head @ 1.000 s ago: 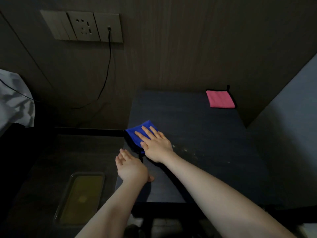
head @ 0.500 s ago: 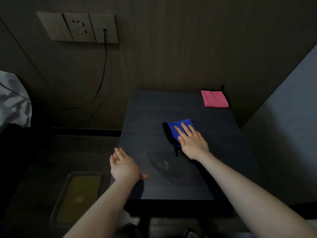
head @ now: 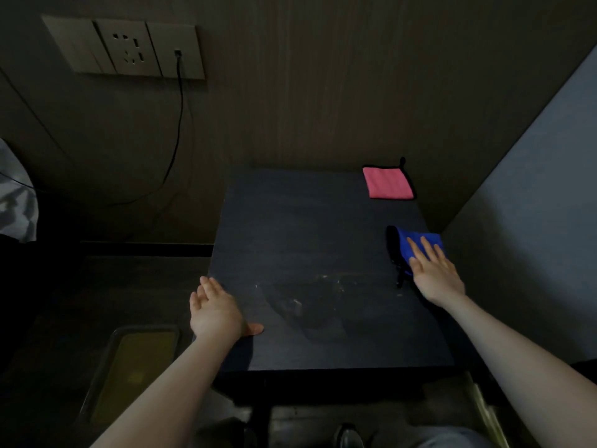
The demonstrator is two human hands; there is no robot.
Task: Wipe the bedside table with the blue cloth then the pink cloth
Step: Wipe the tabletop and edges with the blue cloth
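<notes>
So the blue cloth (head: 420, 245) is sitting at the tabletop's (head: 307, 227) right edge, around 3 o'clock from the middle, bunched into a folded pad with its long axis running roughly 12 to 6, a dark hem or loop trailing off its near-left corner toward 6. The right hand (head: 434, 273) is pressing down flat on it, fingers (head: 426, 245) straight and slightly spread, pointing toward about 11 o'clock, not curling around the fabric at all.

The pink cloth (head: 387, 183) is lying flat in the far right corner, about 1 o'clock, folded into a neat near-square, so no real long axis; its black hanging loop is sticking out toward 12 against the wall. It's well apart from the blue one and nothing is touching it.

The left hand (head: 214, 310) is resting on the tabletop's left edge at around 8 o'clock, fingers straight and close together pointing toward 12, thumb splayed out toward 3 onto the surface, holding nothing.

Pale smudges are showing on the dark tabletop between the two hands, near the front middle.

Down on the floor at about 8 o'clock a clear tray (head: 106, 376) is sitting with something yellowish in it; too dim to tell what. A black cable (head: 179, 101) is hanging from the wall socket panel (head: 129, 48) at 11 o'clock.
</notes>
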